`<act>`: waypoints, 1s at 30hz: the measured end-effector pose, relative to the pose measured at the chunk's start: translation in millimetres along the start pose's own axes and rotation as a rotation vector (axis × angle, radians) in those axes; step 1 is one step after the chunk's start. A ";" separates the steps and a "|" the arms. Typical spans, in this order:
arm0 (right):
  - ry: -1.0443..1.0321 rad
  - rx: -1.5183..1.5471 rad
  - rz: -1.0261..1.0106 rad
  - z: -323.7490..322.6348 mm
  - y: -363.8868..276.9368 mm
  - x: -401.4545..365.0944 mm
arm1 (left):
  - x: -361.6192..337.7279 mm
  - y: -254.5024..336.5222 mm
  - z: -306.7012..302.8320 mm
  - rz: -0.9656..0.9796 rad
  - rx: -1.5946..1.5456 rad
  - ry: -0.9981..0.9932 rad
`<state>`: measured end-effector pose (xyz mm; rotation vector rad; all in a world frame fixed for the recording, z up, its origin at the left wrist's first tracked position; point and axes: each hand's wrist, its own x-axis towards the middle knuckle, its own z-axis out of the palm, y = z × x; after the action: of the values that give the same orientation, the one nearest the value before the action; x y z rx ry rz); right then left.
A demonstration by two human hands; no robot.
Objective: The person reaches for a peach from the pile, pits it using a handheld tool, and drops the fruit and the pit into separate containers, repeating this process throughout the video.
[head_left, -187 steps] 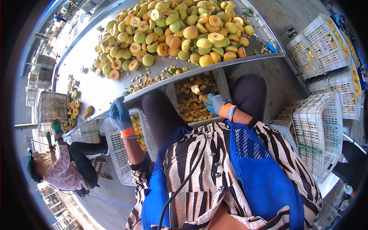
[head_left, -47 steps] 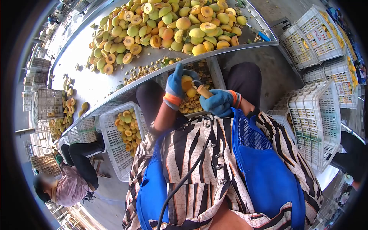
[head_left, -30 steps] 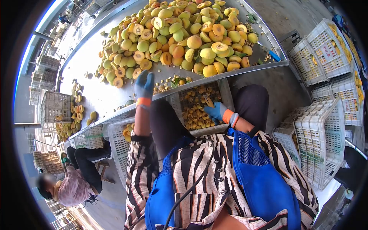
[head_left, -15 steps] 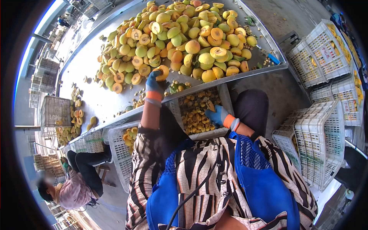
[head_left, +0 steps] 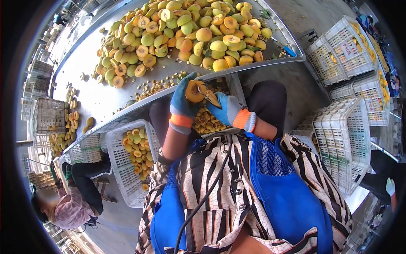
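My left hand (head_left: 181, 101), in a blue and orange glove, is closed around a halved peach (head_left: 193, 90) with its cut face turned to the right. In my gloved right hand (head_left: 227, 111) is a small pitting tool (head_left: 212, 98) with a tan handle; its metal tip touches the cut face of the peach. Both hands meet just in front of the table's edge, over a crate of yellow fruit pieces (head_left: 207, 122) that they partly hide. Beyond them, a large heap of halved peaches (head_left: 186, 40) covers much of the metal table (head_left: 169, 70).
Loose pits (head_left: 156, 88) lie along the table's near edge. At my left stands a white crate (head_left: 120, 169) holding peach halves. Stacked crates (head_left: 342, 139) rise on the right. A blue-handled object (head_left: 289, 51) lies in the table corner. Another person (head_left: 74, 207) sits at lower left.
My left hand has drawn back from the heap with the peach half. My right hand has risen from the crate, bringing the tool against the fruit. The whole view has shifted slightly.
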<state>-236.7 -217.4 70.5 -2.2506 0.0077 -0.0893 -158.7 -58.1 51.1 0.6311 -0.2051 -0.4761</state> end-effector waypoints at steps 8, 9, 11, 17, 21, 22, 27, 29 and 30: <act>-0.025 -0.045 -0.022 1.8 6.9 -8.9 | -8.6 -6.8 8.3 0.552 1.403 -0.185; -0.034 -0.033 -0.019 2.3 8.2 -10.1 | -9.1 -6.3 12.0 0.502 1.393 -0.170; -0.045 -0.017 -0.017 2.7 10.0 -13.2 | -11.5 -5.6 21.9 0.451 1.387 -0.153; -0.119 -0.062 -0.057 0.4 18.4 -21.4 | -11.3 -13.8 39.8 0.182 1.103 0.076; -0.113 -0.012 -0.029 6.1 21.5 -27.0 | -10.4 -24.2 41.2 -0.030 0.449 0.273; -0.087 0.035 -0.038 12.4 27.1 -27.6 | -10.2 -25.9 41.8 -0.010 0.493 0.279; -0.166 0.026 -0.004 22.0 40.0 -29.2 | -8.3 -36.6 34.1 -0.003 0.628 0.298; -0.214 0.002 0.024 26.2 45.1 -28.4 | -9.7 -39.2 31.5 -0.008 0.678 0.317; -0.274 0.044 -0.013 28.5 45.9 -26.1 | -9.4 -38.9 31.7 -0.013 0.681 0.315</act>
<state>-259.7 -223.2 15.3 -2.2018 -0.1544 0.2102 -191.3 -97.4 52.1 1.3621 -0.0580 -0.3062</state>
